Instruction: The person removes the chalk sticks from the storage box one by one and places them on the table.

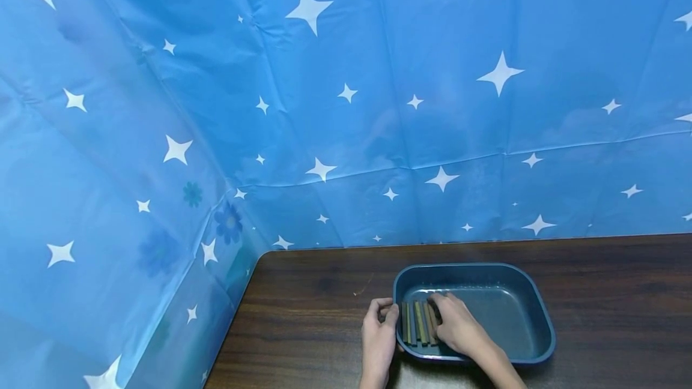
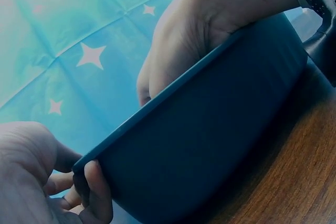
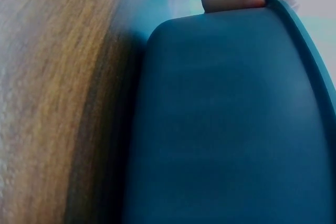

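Observation:
A dark blue-green rectangular basin [image 1: 508,317] with rounded corners sits on the table. Inside its left end, several slim sticks [image 1: 414,323] in brown, greenish and grey tones lie side by side in a row. My left hand [image 1: 377,332] grips the basin's left rim; in the left wrist view its thumb and fingers [image 2: 98,187] are on either side of the edge. Reaching over the near wall, my right hand [image 1: 456,324] has curled fingers around the rightmost brownish stick. In the left wrist view the basin wall hides those fingertips.
The dark wood-grain table [image 1: 303,311] extends to both sides of the basin. Blue sheeting with white stars [image 1: 378,137] rises behind the table and along its left edge, close beyond the basin's far side.

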### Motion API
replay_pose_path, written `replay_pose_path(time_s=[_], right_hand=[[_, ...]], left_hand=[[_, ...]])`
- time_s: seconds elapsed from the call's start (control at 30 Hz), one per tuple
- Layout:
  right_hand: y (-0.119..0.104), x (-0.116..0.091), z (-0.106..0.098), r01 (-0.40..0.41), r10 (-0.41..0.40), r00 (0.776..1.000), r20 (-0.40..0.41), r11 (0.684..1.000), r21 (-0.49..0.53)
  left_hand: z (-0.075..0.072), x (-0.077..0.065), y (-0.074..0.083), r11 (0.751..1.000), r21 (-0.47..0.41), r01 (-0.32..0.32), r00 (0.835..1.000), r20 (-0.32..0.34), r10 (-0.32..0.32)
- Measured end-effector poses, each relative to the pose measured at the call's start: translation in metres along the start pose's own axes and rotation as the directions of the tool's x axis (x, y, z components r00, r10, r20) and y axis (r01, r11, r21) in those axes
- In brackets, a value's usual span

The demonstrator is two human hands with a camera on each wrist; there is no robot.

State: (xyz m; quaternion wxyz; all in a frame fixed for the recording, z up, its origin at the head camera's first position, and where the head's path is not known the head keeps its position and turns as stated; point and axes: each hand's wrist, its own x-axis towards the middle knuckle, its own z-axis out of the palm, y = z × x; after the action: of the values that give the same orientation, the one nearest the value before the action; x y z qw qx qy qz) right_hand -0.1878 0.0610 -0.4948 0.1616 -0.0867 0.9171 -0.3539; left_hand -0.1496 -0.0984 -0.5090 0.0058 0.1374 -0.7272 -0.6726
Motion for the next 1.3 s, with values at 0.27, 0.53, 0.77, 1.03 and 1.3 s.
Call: replay_pose_path(time_s=[0.27, 0.53, 0.77, 1.03, 1.3], right_hand=[[0.003, -0.002, 0.001, 0.007, -0.008, 1.0, 0.004, 1.0, 0.03], [0.002, -0.005, 0.0, 0.007, -0.004, 0.999, -0.034, 0.995, 0.104], [0.005, -0.013, -0.011, 0.031, -0.015, 0.996, -0.085, 0.982, 0.187], [0.006, -0.025, -0.031, 0.096, -0.059, 0.99, -0.126, 0.947, 0.306], [0.011, -0.035, -0.056, 0.137, -0.091, 0.983, -0.158, 0.94, 0.312]], left_hand=[[0.001, 0.001, -0.001, 1.0, 0.016, 0.015, 1.0, -0.001, -0.015], [0.001, 0.001, -0.001, 0.999, 0.026, 0.021, 1.0, -0.001, -0.021], [0.001, 0.0, -0.002, 1.0, 0.011, 0.015, 1.0, 0.004, -0.015], [0.001, -0.001, -0.002, 1.0, -0.003, -0.016, 1.0, -0.001, 0.016], [0.002, 0.001, -0.002, 0.999, -0.005, -0.042, 0.999, -0.019, 0.042]])
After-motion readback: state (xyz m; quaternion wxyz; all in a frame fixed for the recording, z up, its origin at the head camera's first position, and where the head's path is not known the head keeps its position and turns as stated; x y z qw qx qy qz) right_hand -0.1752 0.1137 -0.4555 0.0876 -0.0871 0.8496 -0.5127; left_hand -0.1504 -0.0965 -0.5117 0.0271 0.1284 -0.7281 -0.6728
